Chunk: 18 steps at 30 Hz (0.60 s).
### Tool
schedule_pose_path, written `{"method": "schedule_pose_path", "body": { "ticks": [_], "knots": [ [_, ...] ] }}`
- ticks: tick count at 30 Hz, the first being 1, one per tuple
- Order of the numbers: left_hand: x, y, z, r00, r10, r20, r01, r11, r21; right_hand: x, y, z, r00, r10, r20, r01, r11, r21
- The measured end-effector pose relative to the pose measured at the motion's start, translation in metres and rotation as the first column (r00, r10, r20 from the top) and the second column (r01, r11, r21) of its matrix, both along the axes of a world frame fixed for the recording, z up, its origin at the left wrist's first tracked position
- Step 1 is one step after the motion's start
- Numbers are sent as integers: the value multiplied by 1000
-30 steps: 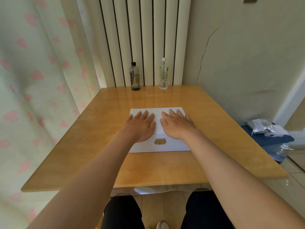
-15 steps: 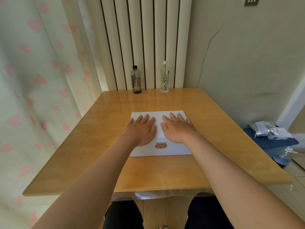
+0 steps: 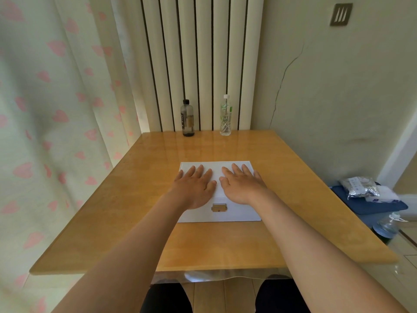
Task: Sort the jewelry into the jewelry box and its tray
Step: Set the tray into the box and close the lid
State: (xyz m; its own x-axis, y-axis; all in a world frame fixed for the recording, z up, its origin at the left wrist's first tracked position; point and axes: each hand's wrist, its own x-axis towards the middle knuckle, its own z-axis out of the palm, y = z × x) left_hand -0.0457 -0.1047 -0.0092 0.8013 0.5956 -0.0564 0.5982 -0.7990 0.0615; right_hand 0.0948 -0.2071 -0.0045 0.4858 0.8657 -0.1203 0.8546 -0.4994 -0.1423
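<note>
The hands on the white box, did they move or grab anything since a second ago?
No. The left hand and right hand lie flat on the closed jewelry box as before, holding nothing. The box, its gold latch, the dark bottle and the clear bottle stayed put on the table. Only the head view tipped up slightly.

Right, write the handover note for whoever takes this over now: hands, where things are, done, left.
Left hand: open, flat on the lid of the white jewelry box.
Right hand: open, flat on the lid beside it.
Box: closed, gold clasp facing the person, mid wooden table.
Done: nothing visible; no jewelry or tray in view.
Left: open the box, then all the sorting.
</note>
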Motion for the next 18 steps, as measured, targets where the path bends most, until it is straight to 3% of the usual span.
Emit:
{"method": "schedule_pose_path", "body": {
  "ticks": [13, 15, 16, 18],
  "knots": [
    [0, 1, -5, 999, -9, 47, 8, 1000, 23, 2, 1, -3, 1000, 16, 17, -17, 999, 42],
    [-4, 2, -3, 986, 21, 167, -12, 998, -57, 2, -2, -4, 1000, -3, 10, 2, 990, 143],
    [-7, 4, -1, 952, 73, 297, -30, 988, -148, 3, -5, -3, 999, -41, -16, 43, 970, 239],
    [-15, 10, 4, 784, 273, 558, -36, 917, -397, 9, -14, -1, 976, -151, -160, 206, 881, 427]
  ]
}}
